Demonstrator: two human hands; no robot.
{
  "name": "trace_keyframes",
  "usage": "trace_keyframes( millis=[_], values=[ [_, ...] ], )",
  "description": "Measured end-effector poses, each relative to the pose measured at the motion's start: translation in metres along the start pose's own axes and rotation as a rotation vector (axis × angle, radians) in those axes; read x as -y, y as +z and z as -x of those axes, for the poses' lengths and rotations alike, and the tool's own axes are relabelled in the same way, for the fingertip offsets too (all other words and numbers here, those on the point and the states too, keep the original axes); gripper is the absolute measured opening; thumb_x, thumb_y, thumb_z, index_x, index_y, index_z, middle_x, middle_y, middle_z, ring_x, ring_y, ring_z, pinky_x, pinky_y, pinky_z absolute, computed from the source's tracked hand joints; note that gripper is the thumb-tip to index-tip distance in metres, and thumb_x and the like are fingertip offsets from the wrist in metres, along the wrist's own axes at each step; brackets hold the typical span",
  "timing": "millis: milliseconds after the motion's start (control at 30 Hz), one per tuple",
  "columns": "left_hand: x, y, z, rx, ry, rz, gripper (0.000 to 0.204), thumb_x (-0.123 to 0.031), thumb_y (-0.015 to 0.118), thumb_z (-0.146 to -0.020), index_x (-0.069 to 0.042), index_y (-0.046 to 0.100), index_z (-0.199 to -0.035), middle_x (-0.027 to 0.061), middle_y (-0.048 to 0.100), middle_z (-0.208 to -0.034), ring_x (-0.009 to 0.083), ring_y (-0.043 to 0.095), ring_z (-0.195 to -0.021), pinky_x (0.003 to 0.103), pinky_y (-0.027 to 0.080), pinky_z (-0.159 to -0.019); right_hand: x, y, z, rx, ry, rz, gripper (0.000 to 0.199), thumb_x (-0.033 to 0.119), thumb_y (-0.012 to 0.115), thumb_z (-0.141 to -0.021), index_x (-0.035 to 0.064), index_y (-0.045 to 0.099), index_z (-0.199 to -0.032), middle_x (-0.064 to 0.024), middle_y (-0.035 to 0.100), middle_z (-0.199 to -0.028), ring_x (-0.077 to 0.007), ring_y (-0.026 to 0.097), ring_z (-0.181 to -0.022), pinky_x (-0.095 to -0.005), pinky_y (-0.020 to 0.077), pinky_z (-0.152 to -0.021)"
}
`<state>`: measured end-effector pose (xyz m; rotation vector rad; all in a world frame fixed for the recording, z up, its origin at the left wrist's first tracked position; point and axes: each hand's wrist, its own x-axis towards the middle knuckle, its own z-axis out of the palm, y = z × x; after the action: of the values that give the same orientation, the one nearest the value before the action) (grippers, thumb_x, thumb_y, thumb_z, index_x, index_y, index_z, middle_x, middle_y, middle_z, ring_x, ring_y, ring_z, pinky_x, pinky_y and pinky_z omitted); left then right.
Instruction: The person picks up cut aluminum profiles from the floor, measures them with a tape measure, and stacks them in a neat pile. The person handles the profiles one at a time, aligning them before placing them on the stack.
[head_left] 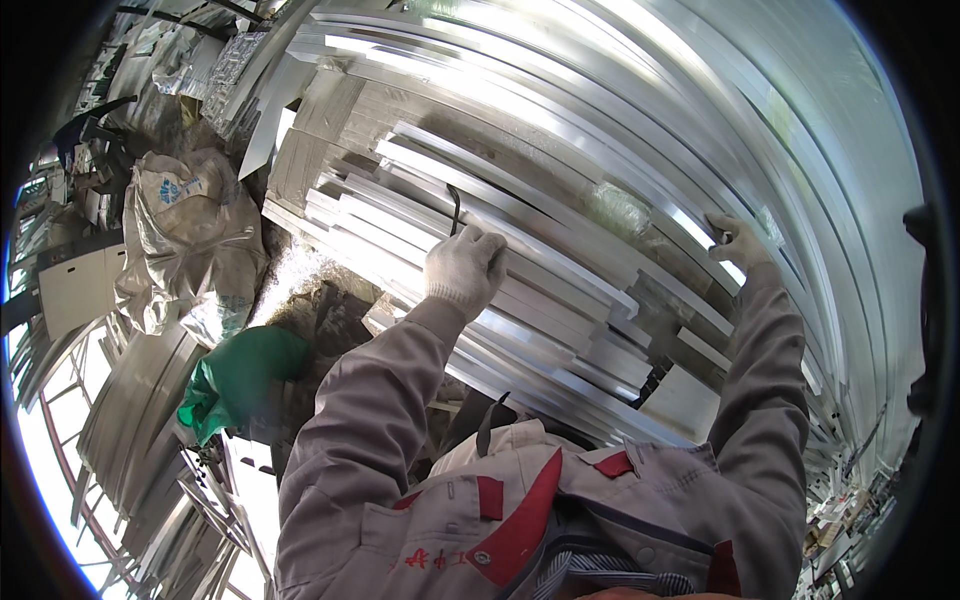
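My left hand [465,268], in a pale knit glove, is closed in a fist above a stack of silver metal bars [545,290]. A thin black curved strip [456,208] sticks up out of that fist; its lower part is hidden in the glove. Farther right, my right hand [742,248], gloved too, has its fingers and thumb bent around a long shiny metal bar [686,222]. The bars lie side by side in layers, with uneven ends, and run from upper left to lower right.
Long curved-looking metal profiles [800,150] fill the far and right sides. To the left are a whitish sack [190,240], a green bag [245,375] and more stacked strips [140,410]. A pale plate [683,402] lies near my body.
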<state>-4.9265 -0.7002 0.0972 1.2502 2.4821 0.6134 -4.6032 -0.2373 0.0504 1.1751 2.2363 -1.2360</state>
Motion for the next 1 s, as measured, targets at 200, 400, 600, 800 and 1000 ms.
trace_keyframes(
  millis=[200, 400, 600, 800, 1000],
  values=[
    [-0.001, -0.001, 0.0, 0.005, -0.012, 0.016, 0.008, -0.022, 0.079, -0.096, -0.019, 0.081, -0.104, 0.0053, 0.076, -0.101, 0.0322, 0.077, -0.088, 0.046, 0.063, -0.08, 0.004, 0.022, 0.023, -0.107, -0.205, 0.295, 0.075, -0.003, 0.085, -0.084, 0.0067, 0.062, -0.155, -0.0144, 0.069, -0.143, -0.0359, 0.071, -0.124, -0.0427, 0.0553, -0.109],
    [-0.002, -0.001, 0.0, 0.025, -0.013, -0.01, 0.009, -0.026, 0.078, -0.098, -0.02, 0.081, -0.105, 0.004, 0.075, -0.102, 0.0324, 0.077, -0.09, 0.047, 0.062, -0.081, 0.027, 0.057, 0.038, -0.243, -0.207, 0.802, 0.093, 0.001, 0.083, -0.083, 0.0155, 0.044, -0.166, -0.0199, 0.061, -0.146, -0.0441, 0.068, -0.125, -0.0512, 0.058, -0.106],
    [0.0, 0.001, 0.001, 0.011, -0.023, 0.01, 0.009, -0.027, 0.077, -0.099, -0.022, 0.08, -0.104, 0.0046, 0.073, -0.1, 0.03, 0.076, -0.091, 0.047, 0.062, -0.082, 0.031, 0.061, 0.021, -0.259, -0.035, 0.705, 0.079, -0.002, 0.074, -0.09, 0.0147, 0.047, -0.163, -0.0201, 0.066, -0.135, -0.0423, 0.068, -0.125, -0.051, 0.0582, -0.106],
    [0.0, 0.003, 0.001, 0.022, -0.046, -0.01, 0.007, -0.027, 0.076, -0.1, -0.022, 0.08, -0.103, 0.005, 0.073, -0.099, 0.0307, 0.076, -0.09, 0.047, 0.062, -0.081, 0.025, 0.079, 0.047, -0.31, -0.123, 0.816, 0.064, 0.001, 0.072, -0.093, 0.0149, 0.056, -0.153, -0.0174, 0.074, -0.12, -0.0426, 0.075, -0.111, -0.0536, 0.0614, -0.094],
    [-0.001, 0.001, 0.0, 0.004, -0.035, -0.011, 0.007, -0.024, 0.079, -0.097, -0.021, 0.08, -0.103, 0.0025, 0.075, -0.102, 0.0304, 0.077, -0.089, 0.046, 0.063, -0.079, 0.044, 0.044, 0.065, -0.275, -0.059, 0.718, 0.045, 0.001, 0.072, -0.094, 0.0108, 0.061, -0.136, -0.0183, 0.074, -0.119, -0.0462, 0.073, -0.11, -0.0567, 0.0599, -0.094]
  ],
)
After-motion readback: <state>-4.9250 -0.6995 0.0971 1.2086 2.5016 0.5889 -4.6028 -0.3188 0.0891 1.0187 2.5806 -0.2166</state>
